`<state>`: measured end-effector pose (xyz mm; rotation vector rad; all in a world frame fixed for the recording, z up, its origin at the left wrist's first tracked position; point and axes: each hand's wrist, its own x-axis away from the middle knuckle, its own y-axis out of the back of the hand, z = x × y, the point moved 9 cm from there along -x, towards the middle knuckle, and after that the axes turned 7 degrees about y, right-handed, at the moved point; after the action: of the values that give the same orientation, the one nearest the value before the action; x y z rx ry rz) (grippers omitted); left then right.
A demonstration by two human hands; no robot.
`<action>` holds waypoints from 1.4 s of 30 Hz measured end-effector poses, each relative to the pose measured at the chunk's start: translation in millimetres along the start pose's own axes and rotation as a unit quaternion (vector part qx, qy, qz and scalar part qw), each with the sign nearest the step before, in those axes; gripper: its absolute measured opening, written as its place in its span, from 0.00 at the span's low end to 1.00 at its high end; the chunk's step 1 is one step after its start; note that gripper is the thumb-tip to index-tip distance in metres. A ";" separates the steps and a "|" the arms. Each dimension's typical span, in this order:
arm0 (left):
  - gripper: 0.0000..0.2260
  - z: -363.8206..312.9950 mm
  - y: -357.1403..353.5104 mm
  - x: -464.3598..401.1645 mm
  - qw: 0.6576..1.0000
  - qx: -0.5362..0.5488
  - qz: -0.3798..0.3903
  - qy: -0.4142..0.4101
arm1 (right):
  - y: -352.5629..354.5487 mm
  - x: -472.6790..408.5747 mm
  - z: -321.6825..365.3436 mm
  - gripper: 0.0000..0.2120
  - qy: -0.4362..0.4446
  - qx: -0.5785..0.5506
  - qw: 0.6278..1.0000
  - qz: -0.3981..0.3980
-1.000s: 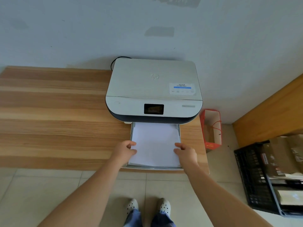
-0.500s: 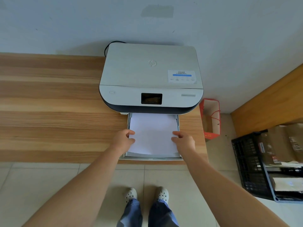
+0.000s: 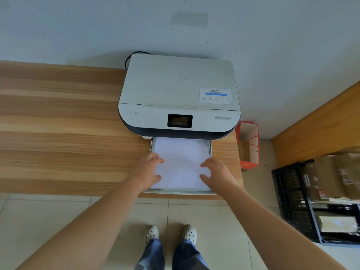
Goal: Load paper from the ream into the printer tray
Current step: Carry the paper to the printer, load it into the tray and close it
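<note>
Your left hand and right hand are resting spread, gripping nothing, on the paper's side edges; the tray is running lengthwise straight into the printer.

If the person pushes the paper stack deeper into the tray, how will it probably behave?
The paper stack looks thin, so it may bend rather than slide stiffly. The tray walls flank it, likely keeping it straight. The left hand and right hand press both sides, which should limit skewing.
</note>
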<state>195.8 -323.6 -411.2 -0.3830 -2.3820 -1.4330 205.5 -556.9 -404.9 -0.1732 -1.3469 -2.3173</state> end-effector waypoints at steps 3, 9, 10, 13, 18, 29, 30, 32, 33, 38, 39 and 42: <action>0.29 -15.1 -18.2 0.3 0.989 -0.119 0.068 -0.061 | -16.6 -4.5 23.7 0.27 0.099 0.112 0.985 0.092; 0.34 -20.2 -39.8 1.8 0.968 -0.203 0.126 -0.072 | -35.9 -10.5 23.9 0.37 0.148 0.216 0.955 0.136; 0.35 -20.5 -40.0 1.6 0.968 -0.206 0.127 -0.071 | -36.5 -10.9 21.7 0.37 0.146 0.218 0.955 0.136; 0.35 -19.5 -39.5 -0.1 0.967 -0.211 0.124 -0.070 | -37.7 -11.6 17.4 0.38 0.140 0.220 0.956 0.136; 0.34 -18.8 -41.5 0.4 0.962 -0.232 0.121 -0.085 | -39.7 -8.2 18.6 0.36 0.140 0.217 0.957 0.134; 0.35 -15.6 -41.0 5.6 0.954 -0.260 0.121 -0.088 | -41.8 -4.5 17.3 0.37 0.162 0.249 0.941 0.160; 0.36 -16.2 -40.0 5.2 0.954 -0.262 0.121 -0.084 | -41.0 -6.3 16.1 0.38 0.158 0.256 0.939 0.165; 0.36 -16.9 -38.5 5.1 0.953 -0.266 0.123 -0.079 | -39.4 -8.8 14.6 0.39 0.145 0.259 0.940 0.169; 0.36 -16.7 -38.0 5.3 0.952 -0.267 0.124 -0.079 | -39.3 -9.1 14.9 0.39 0.142 0.259 0.940 0.169; 0.35 -14.9 -38.5 7.3 0.956 -0.256 0.122 -0.077 | -40.7 -3.7 18.0 0.38 0.151 0.260 0.940 0.161; 0.34 -15.3 -38.4 7.2 0.957 -0.252 0.121 -0.078 | -39.8 -3.6 18.1 0.38 0.152 0.257 0.941 0.156; 0.35 -17.4 -35.5 7.1 0.960 -0.243 0.117 -0.079 | -37.2 -6.5 19.3 0.40 0.155 0.249 0.944 0.147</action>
<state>177.9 -354.8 -429.0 -0.8976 -1.9811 -1.9179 192.6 -522.8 -426.6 0.1386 -1.5646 -1.6192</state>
